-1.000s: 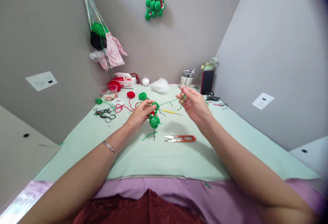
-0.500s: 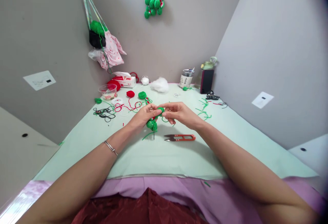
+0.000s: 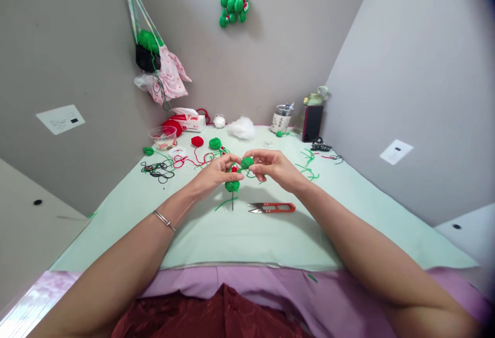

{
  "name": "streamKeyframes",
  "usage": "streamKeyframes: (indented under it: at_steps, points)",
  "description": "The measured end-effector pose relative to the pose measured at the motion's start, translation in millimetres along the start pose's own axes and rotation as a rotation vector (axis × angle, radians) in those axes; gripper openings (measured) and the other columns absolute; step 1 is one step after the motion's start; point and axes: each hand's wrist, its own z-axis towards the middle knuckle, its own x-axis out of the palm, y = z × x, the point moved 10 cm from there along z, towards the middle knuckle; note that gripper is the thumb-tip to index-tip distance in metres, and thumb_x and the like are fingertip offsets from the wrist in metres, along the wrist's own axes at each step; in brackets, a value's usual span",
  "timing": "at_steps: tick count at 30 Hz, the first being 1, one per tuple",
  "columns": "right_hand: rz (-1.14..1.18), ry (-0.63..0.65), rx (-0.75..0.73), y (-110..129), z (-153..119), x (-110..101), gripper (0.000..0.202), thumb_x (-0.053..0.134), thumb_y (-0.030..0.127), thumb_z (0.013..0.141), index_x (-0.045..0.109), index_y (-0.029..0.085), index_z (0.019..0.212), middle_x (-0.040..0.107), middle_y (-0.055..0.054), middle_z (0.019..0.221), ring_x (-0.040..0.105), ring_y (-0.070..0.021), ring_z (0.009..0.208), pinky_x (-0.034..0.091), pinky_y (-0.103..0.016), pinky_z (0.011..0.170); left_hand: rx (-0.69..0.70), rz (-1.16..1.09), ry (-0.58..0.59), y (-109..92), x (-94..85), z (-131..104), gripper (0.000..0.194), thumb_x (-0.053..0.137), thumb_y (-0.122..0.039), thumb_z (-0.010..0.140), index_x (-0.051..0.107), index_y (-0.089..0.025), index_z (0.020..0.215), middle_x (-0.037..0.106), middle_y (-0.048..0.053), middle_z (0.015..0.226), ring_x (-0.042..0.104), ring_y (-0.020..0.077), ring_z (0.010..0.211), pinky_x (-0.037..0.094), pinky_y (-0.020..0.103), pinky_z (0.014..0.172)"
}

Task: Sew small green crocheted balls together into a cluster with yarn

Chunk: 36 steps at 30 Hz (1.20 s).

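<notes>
Between my hands is a green crocheted piece with a red and white part. My left hand [image 3: 218,171] pinches it near the red part [image 3: 234,169], and a round green ball [image 3: 232,186] hangs below those fingers. My right hand [image 3: 274,167] has thumb and fingers closed on a second green ball [image 3: 247,163] at the right end. A green yarn tail hangs under the right fingers. Below the hands, orange-handled thread snips [image 3: 275,207] lie on the pale green cloth [image 3: 247,240], with a dark thin stick and a green strand to their left.
Red yarn [image 3: 197,141], green yarn [image 3: 215,144], stuffing [image 3: 242,128] and a tissue box [image 3: 193,122] stand behind. Tangled black cord [image 3: 158,171] lies left. A pen tin [image 3: 281,119], phone [image 3: 312,123] and hair clip [image 3: 320,145] are back right.
My hands have moved slightly apart, showing more of the right green ball and the red part. The lower green ball has shifted up a little and to the right.
</notes>
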Motion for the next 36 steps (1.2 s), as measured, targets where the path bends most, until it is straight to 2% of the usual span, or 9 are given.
streamKeyframes:
  at_steps: [11, 16, 20, 25, 33, 36]
  points:
    - [0.004, -0.063, -0.026, -1.4, 1.4, -7.4, 0.035, 0.076, 0.031, 0.075, 0.069, 0.019, 0.106, 0.056, 0.006, 0.064, 0.053, -0.0089, 0.051, 0.042, -0.025, 0.050, 0.064, 0.029, -0.018, -13.5, 2.5, -2.3, 0.043, 0.082, -0.025, 0.067, 0.060, -0.020, 0.103, 0.059, -0.002, 0.084, 0.054, 0.0074, 0.065, 0.045, 0.020, 0.059]
    - [-0.012, -0.058, -0.032, 1.8, 0.9, -5.7, 0.032, 0.075, 0.028, 0.076, 0.069, 0.019, 0.105, 0.055, 0.006, 0.064, 0.053, -0.0089, 0.051, 0.043, -0.026, 0.051, 0.074, 0.038, -0.024, -11.7, 3.0, -1.7, 0.043, 0.082, -0.025, 0.067, 0.059, -0.021, 0.102, 0.060, -0.002, 0.086, 0.056, 0.0089, 0.069, 0.047, 0.021, 0.062]
    - [-0.021, -0.048, -0.051, 3.5, 1.0, -5.1, 0.030, 0.073, 0.027, 0.077, 0.069, 0.019, 0.106, 0.055, 0.006, 0.065, 0.053, -0.0085, 0.051, 0.043, -0.026, 0.052, 0.079, 0.052, -0.071, -10.5, -0.7, -2.2, 0.044, 0.083, -0.024, 0.065, 0.061, -0.021, 0.103, 0.060, 0.000, 0.092, 0.059, 0.0118, 0.080, 0.047, 0.023, 0.067]
    - [-0.029, -0.078, -0.070, 4.8, 1.1, -10.5, 0.032, 0.073, 0.027, 0.078, 0.068, 0.019, 0.109, 0.055, 0.006, 0.065, 0.053, -0.0087, 0.052, 0.044, -0.026, 0.051, 0.122, 0.034, -0.116, -16.9, -5.8, -3.3, 0.032, 0.080, -0.027, 0.070, 0.066, -0.020, 0.098, 0.061, 0.002, 0.094, 0.059, 0.0131, 0.086, 0.045, 0.023, 0.072]
    - [-0.076, 0.025, -0.026, 4.2, -0.5, 2.7, 0.035, 0.071, 0.027, 0.081, 0.067, 0.019, 0.115, 0.054, 0.006, 0.063, 0.055, -0.0094, 0.051, 0.044, -0.026, 0.051, 0.074, 0.038, -0.112, -14.0, -5.5, -4.4, 0.036, 0.080, -0.031, 0.071, 0.064, -0.019, 0.100, 0.064, 0.002, 0.095, 0.059, 0.0131, 0.084, 0.044, 0.025, 0.073]
    - [-0.073, -0.002, -0.040, 5.3, 0.3, 0.1, 0.035, 0.072, 0.027, 0.080, 0.067, 0.018, 0.113, 0.053, 0.007, 0.060, 0.054, -0.0094, 0.050, 0.044, -0.026, 0.050, 0.079, 0.040, -0.104, -11.8, -6.3, -3.2, 0.035, 0.078, -0.034, 0.074, 0.062, -0.019, 0.101, 0.064, 0.002, 0.096, 0.059, 0.0136, 0.085, 0.043, 0.026, 0.075]
